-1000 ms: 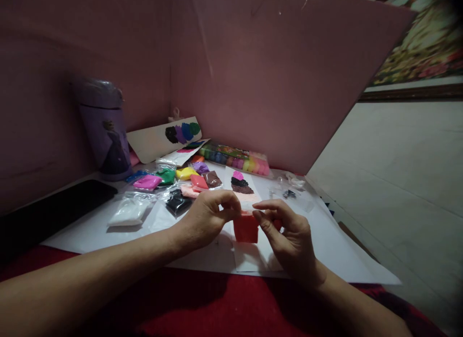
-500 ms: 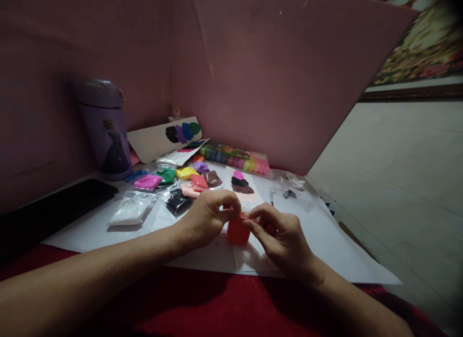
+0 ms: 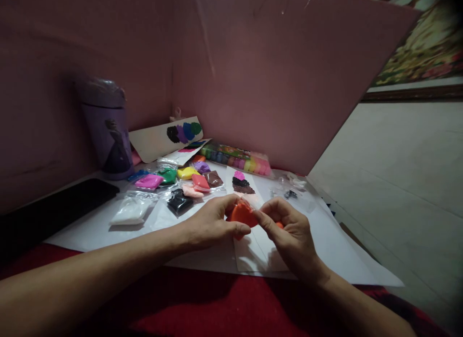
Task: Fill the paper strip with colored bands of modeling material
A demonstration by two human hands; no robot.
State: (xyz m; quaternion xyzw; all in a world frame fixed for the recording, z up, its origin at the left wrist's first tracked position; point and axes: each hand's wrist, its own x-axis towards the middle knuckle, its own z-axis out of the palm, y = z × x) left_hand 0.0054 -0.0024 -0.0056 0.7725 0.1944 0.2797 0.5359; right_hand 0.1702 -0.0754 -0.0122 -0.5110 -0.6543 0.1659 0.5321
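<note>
My left hand is closed round a small clear packet of orange modelling clay, thumb in front and fingers behind. At the packet's right edge, the thumb and forefinger of my right hand pinch together and touch it. A smaller lump of orange clay shows within the curled fingers of that same hand. Both hands are above a white card strip with pink, black and brown clay patches spread near its far end.
Several clay packets lie to the left, among them a white one and a black one. Behind stand a purple tumbler and a long pack of coloured clay. A black slab lies at far left, plastic scraps at right.
The orange packet, hanging and blurred between my fingertips before, is now raised and tilted in my left hand. My left thumb has come round its front; my right hand has shifted slightly right.
</note>
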